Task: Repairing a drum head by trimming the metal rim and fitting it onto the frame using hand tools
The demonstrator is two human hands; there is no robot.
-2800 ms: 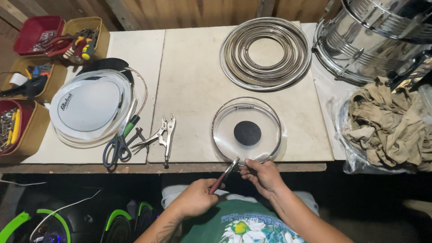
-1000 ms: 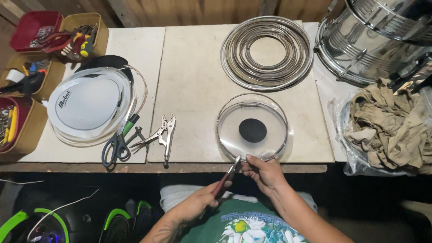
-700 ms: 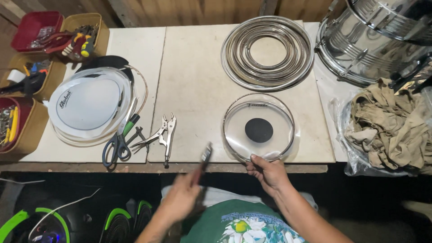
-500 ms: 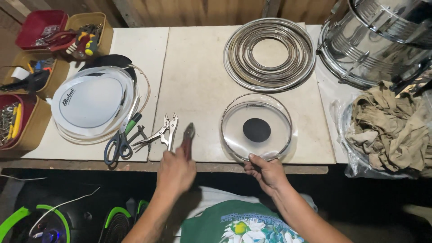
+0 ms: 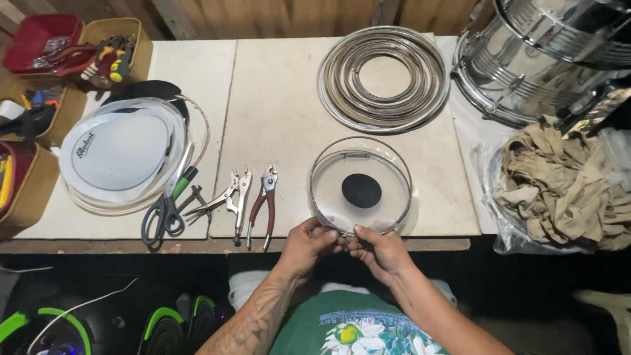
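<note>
Drumhead: small clear round drumhead with black centre dot and metal rim [image 5: 361, 189], flat on the pale wooden tabletop [image 5: 282, 112], near its front edge.
Left hand [image 5: 307, 242]: fingers pinched on the rim's near edge.
Right hand [image 5: 381, 252]: fingers closed on the same near edge, touching the left hand.
Relative: drumhead lies just beyond both hands.
Nearby: red-handled pliers [image 5: 263, 205] on the table, left of the drumhead.

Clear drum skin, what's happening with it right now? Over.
Left hand and right hand both pinch near rim of clear drum skin. Flat on table. Red-handled pliers lie beside.
</note>
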